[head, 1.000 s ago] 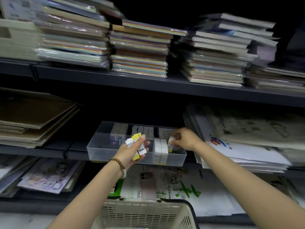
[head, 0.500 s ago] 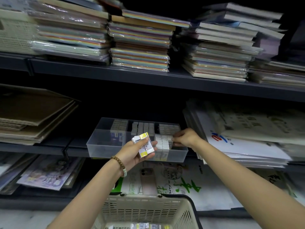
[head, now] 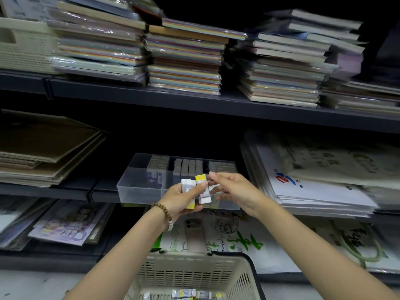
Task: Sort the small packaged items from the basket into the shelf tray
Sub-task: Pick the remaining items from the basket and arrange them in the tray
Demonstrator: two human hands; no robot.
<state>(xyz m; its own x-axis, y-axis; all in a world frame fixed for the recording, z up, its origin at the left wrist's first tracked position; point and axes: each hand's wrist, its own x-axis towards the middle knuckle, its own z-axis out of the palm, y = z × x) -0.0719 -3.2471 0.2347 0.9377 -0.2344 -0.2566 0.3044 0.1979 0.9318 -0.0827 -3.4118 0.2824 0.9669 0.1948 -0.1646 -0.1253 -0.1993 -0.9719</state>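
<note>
At frame centre, my left hand (head: 181, 200) grips several small packets (head: 200, 180); my right hand (head: 233, 191) pinches one, before the tray (head: 138, 189).

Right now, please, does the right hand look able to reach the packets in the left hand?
Yes, it seems so: the right hand is right beside the packets in the left hand, fingertips seemingly pinching one, nothing between.

Bare forearms (head: 121, 256), brown beaded bracelet (head: 162, 210), one pale bead
</note>
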